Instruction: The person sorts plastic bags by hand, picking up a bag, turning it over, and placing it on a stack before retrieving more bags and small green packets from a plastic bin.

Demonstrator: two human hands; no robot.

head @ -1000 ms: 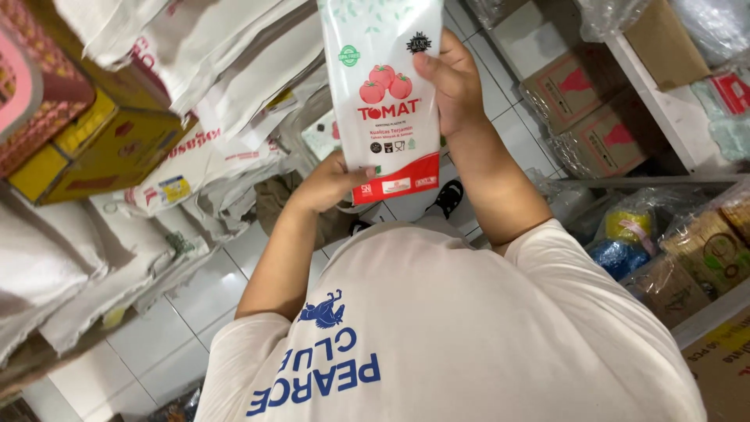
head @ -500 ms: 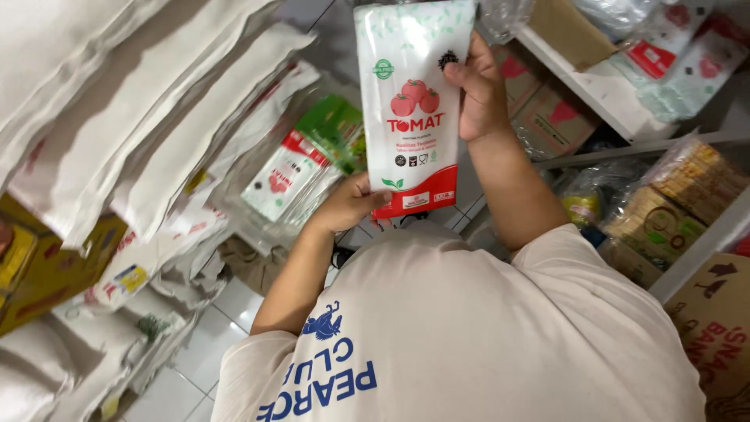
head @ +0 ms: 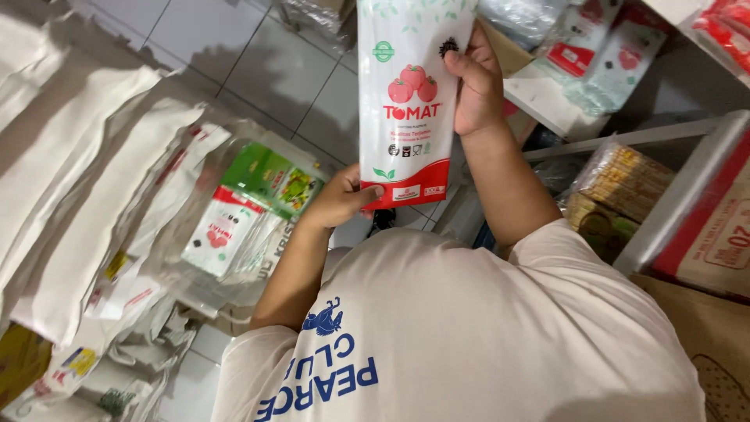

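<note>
A flat white plastic pouch with a red bottom band and printed tomatoes (head: 410,101) is held upright in front of the chest, above the grey tiled floor (head: 258,70). The left hand (head: 344,199) pinches its lower left corner; the right hand (head: 476,86) grips its upper right edge. Stacked white sacks (head: 86,195) lie left; shelves of packaged goods (head: 625,180) stand right.

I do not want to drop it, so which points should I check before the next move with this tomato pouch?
1. Left hand holds the tomato pouch at its red bottom edge: ok.
2. Right hand holds its upper right side: ok.
3. Printed face toward the camera, unfolded: ok.
4. Top seal intact: cannot tell, cut off by the frame.
5. Free room around: not ok, white sacks left, shelf right.
</note>
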